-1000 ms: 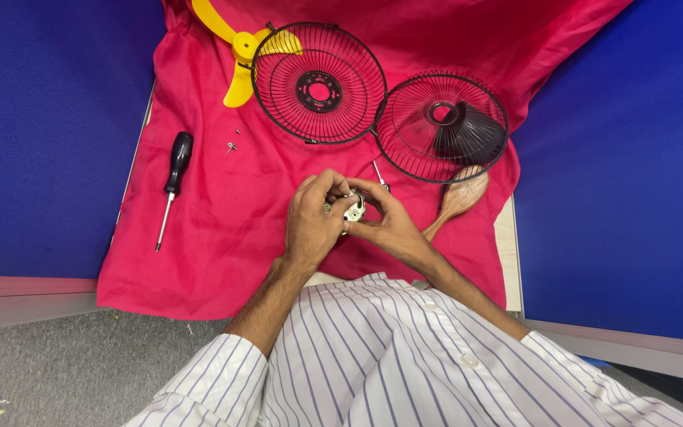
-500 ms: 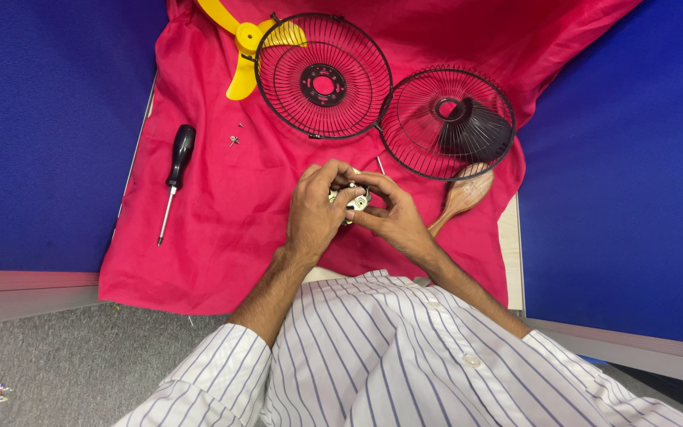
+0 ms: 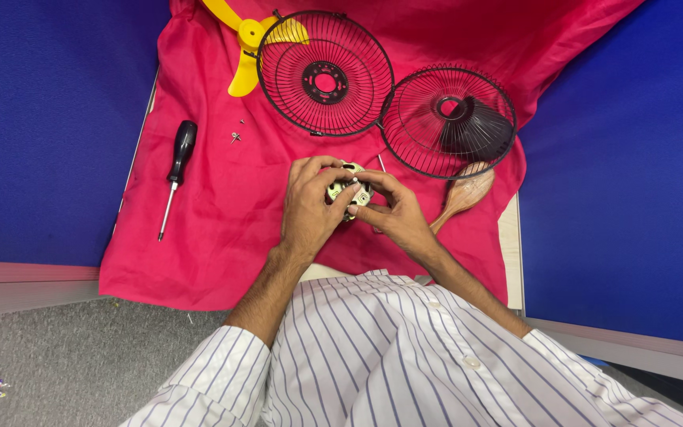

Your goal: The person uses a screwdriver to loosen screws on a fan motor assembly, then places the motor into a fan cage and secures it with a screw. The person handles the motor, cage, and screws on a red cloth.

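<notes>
Holding a small round motor [image 3: 349, 192] between them, both hands meet in the middle of the frame. The left hand [image 3: 307, 207] has its fingers curled close around the left side of the motor, with the thumb pressing on the front. The right hand [image 3: 395, 213] has its fingers bent over the right side, and its fingertips [image 3: 355, 181] touch the top of the motor. Both hands are closed on it, so only a little of its pale, shiny face peeks out between the fingers.

The left forearm comes up from the lower middle of the frame, bare up to a rolled striped sleeve [image 3: 215, 379]. The right forearm slants in from the lower right. Both wrists bend in toward each other.

The motor sits just above a red cloth [image 3: 231, 237] that covers the table. It is in the middle of the cloth, close to the person's body.

Around the hands lie more parts. A wooden handle [image 3: 462, 195] lies just to the right of the right hand. Above it, at the upper right, is a round black wire cage [image 3: 405, 119] with a dark cone-shaped cover [image 3: 476, 130] in it. Touching it on the left is a second wire cage [image 3: 325, 73] at the top middle. A yellow fan blade [image 3: 248, 49] pokes out at the upper left. A black screwdriver [image 3: 176, 169] lies well apart at the left, with tiny screws [image 3: 236, 136] near it.
</notes>
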